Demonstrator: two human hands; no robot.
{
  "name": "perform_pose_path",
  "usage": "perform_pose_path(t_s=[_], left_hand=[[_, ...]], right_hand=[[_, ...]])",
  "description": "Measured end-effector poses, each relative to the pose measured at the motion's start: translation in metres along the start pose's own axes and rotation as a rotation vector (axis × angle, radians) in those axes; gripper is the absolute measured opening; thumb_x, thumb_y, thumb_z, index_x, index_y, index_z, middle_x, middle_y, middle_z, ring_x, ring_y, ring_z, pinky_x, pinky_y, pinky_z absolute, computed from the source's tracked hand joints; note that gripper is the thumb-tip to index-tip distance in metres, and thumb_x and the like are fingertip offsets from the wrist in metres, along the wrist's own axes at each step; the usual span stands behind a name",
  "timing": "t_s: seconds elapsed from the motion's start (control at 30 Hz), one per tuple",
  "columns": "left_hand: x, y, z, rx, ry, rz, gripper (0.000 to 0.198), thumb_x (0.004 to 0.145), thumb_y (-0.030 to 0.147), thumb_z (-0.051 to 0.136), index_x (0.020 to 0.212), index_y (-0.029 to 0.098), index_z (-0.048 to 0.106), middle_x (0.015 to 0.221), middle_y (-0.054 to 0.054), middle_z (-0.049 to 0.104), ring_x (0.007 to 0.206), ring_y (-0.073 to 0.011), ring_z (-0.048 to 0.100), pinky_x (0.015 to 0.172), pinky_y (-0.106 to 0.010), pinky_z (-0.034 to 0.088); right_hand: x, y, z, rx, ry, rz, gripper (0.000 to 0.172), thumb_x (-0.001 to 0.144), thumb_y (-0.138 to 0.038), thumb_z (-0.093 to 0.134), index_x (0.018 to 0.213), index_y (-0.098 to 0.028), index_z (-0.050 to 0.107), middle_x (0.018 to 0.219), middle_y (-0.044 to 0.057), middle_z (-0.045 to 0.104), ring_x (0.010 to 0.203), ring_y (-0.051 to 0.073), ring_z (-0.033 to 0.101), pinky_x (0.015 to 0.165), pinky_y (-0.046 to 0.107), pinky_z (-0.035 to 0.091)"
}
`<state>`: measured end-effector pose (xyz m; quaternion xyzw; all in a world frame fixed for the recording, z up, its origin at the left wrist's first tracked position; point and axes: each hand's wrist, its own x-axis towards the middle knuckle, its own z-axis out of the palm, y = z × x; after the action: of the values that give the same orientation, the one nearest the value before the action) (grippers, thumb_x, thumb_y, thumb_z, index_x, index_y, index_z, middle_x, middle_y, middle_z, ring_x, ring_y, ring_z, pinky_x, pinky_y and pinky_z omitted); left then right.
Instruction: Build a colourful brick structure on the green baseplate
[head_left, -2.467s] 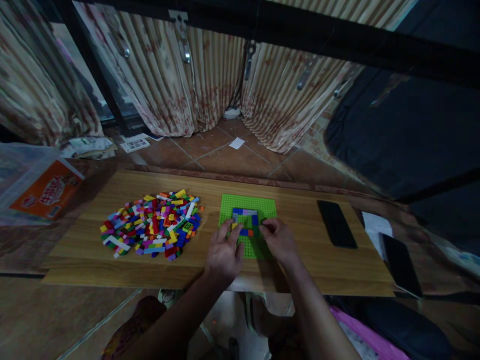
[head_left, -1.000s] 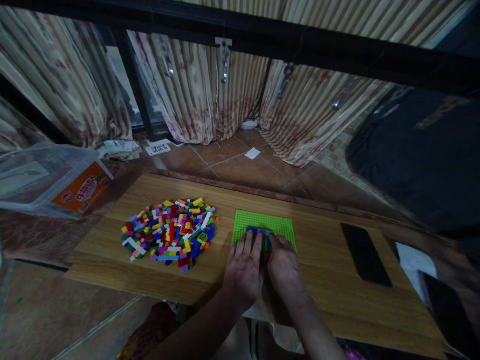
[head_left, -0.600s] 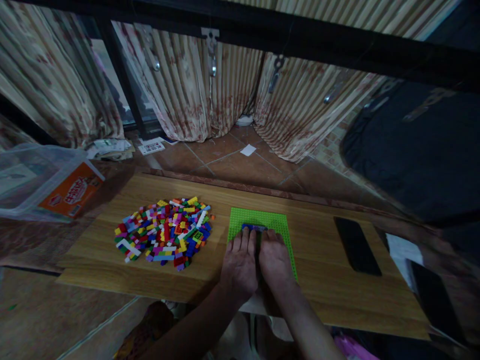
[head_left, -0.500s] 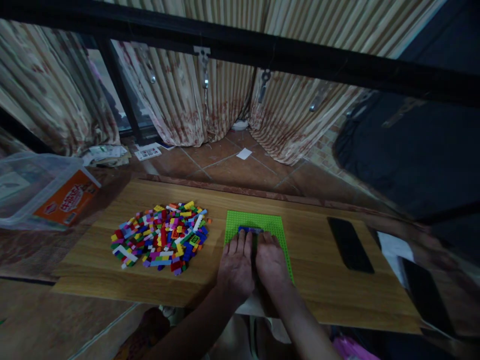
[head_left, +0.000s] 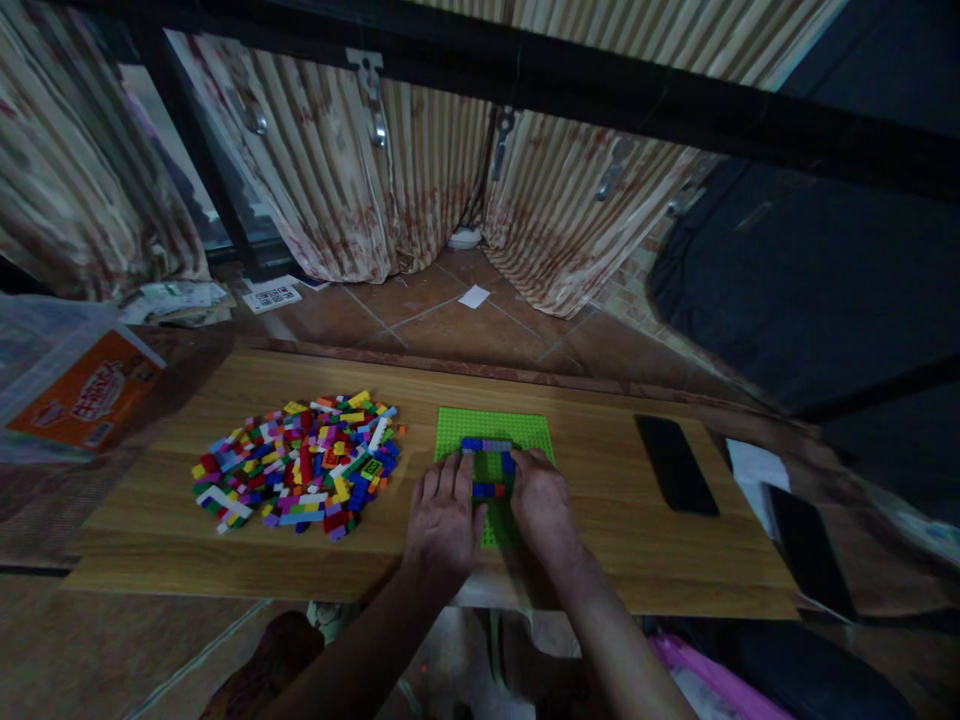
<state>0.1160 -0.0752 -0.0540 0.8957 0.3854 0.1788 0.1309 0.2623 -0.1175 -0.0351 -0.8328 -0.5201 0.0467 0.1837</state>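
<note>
From the head view, I see both hands bent over a green board (head_left: 491,422) on the wooden table (head_left: 630,555). Near the board's centre sits a small square outline of bricks (head_left: 489,446): blue and pale purple along its twelve o'clock side, blue at three, blue and orange at six. The left hand (head_left: 444,515) lies palm down with its fingers straight and together, gripping nothing I can see, over the outline's nine o'clock side. The right hand (head_left: 546,505) has its fingers curled against the three o'clock side; I can't tell whether it pinches a brick. Taking the board as the dial's centre, a heap of loose bricks (head_left: 300,465) spreads at nine o'clock, a black phone (head_left: 676,465) lies at three, and a white slip of paper (head_left: 474,296) is on the floor near twelve.
</note>
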Motion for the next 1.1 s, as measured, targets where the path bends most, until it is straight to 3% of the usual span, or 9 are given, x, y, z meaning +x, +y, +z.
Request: perform_pose_path(t_s=[0.2, 0.5, 0.7, 0.83, 0.97, 1.1], left_hand=[[0.003, 0.002, -0.001, 0.049, -0.025, 0.003, 0.047, 0.09, 0.031, 0.047, 0.133, 0.013, 0.053, 0.134, -0.014, 0.058, 0.12, -0.0332, 0.05, 0.098, -0.048, 0.041], [0.006, 0.004, 0.005, 0.048, -0.053, -0.037, 0.041, 0.091, 0.026, 0.049, 0.13, 0.013, 0.055, 0.134, -0.013, 0.058, 0.122, -0.0303, 0.051, 0.101, -0.047, 0.041], [0.007, 0.004, 0.006, 0.019, -0.055, -0.054, 0.042, 0.09, 0.026, 0.052, 0.13, 0.014, 0.054, 0.136, -0.012, 0.057, 0.123, -0.0291, 0.05, 0.102, -0.047, 0.042], [0.005, 0.01, 0.003, 0.007, -0.054, -0.077, 0.045, 0.09, 0.029, 0.052, 0.131, 0.01, 0.053, 0.137, -0.016, 0.055, 0.124, -0.0311, 0.049, 0.103, -0.049, 0.041], [0.002, 0.015, -0.012, -0.093, 0.016, -0.096, 0.042, 0.09, 0.027, 0.05, 0.129, 0.011, 0.053, 0.134, -0.015, 0.057, 0.118, -0.0301, 0.054, 0.101, -0.048, 0.044], [0.003, 0.005, -0.037, -0.321, 0.211, -0.118, 0.031, 0.092, 0.024, 0.045, 0.12, 0.017, 0.058, 0.116, -0.01, 0.067, 0.107, -0.0233, 0.06, 0.097, -0.04, 0.048]], right_hand=[[0.005, -0.002, -0.002, -0.144, -0.077, -0.025, 0.036, 0.084, -0.001, 0.038, 0.098, -0.012, 0.069, 0.096, 0.013, 0.068, 0.084, 0.02, 0.063, 0.078, 0.028, 0.047], [0.004, -0.006, 0.0, -0.287, -0.093, -0.08, 0.034, 0.084, 0.001, 0.038, 0.097, -0.01, 0.068, 0.094, 0.015, 0.068, 0.084, 0.021, 0.064, 0.075, 0.027, 0.046], [0.003, -0.001, 0.002, -0.243, -0.054, -0.116, 0.033, 0.083, 0.0, 0.039, 0.091, -0.011, 0.069, 0.088, 0.013, 0.068, 0.082, 0.021, 0.064, 0.075, 0.028, 0.046], [0.004, 0.007, 0.002, -0.07, 0.049, -0.104, 0.03, 0.089, -0.012, 0.04, 0.089, -0.014, 0.07, 0.085, 0.011, 0.069, 0.074, 0.02, 0.063, 0.071, 0.029, 0.046], [0.008, 0.001, -0.004, 0.002, 0.168, -0.083, 0.032, 0.091, -0.023, 0.04, 0.086, -0.013, 0.07, 0.082, 0.012, 0.07, 0.071, 0.021, 0.063, 0.069, 0.032, 0.047], [0.004, -0.026, -0.007, 0.186, 0.221, -0.126, 0.03, 0.093, -0.028, 0.044, 0.092, -0.014, 0.07, 0.088, 0.011, 0.071, 0.077, 0.022, 0.066, 0.071, 0.032, 0.048]])
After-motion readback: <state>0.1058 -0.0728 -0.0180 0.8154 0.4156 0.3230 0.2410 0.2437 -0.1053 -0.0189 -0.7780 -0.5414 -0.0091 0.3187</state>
